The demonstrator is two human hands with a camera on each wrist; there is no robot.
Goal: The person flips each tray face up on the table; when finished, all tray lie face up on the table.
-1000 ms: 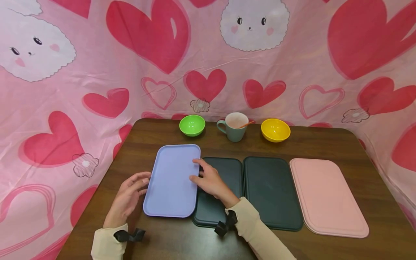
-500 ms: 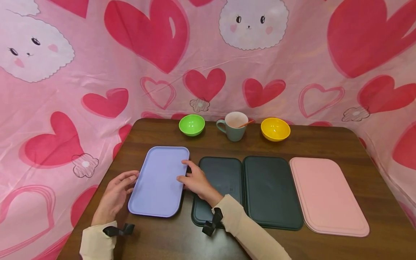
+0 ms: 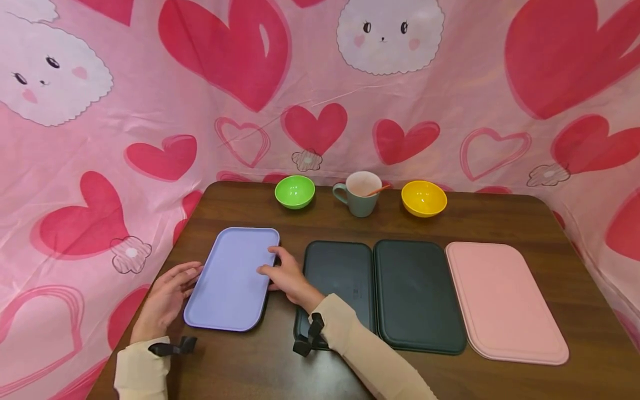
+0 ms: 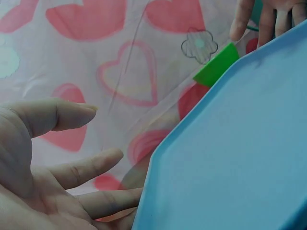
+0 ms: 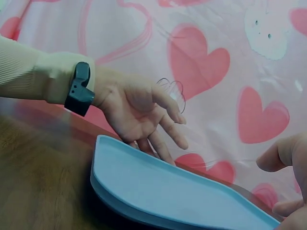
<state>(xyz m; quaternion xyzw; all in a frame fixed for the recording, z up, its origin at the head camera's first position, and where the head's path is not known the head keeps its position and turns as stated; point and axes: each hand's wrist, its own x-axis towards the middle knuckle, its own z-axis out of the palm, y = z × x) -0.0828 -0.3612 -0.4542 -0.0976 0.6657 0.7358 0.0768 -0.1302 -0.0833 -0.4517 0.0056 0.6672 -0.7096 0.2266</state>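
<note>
A lavender tray (image 3: 230, 283), which looks light blue in the wrist views, lies at the left of the table between my two hands. My left hand (image 3: 164, 297) is at its left edge; in the left wrist view the fingers (image 4: 108, 201) reach the tray's outer side, and the thumb stands away from it. My right hand (image 3: 292, 280) is at the right edge, its lower fingers partly hidden beside the rim. In the right wrist view its thumb (image 5: 273, 160) hovers above the tray. Whether the tray touches the table along its whole underside I cannot tell.
Two dark green trays (image 3: 417, 300) lie side by side at mid-table, beside a pink tray (image 3: 505, 303). Along the back stand a green bowl (image 3: 295, 192), a mug (image 3: 361, 203) with an orange stick in it, and a yellow bowl (image 3: 423, 199). A heart-patterned cloth (image 3: 320, 83) hangs behind.
The lavender tray has moved left and slightly toward me, away from the dark green trays, and has turned a little clockwise. Both hands have moved left along with it.
</note>
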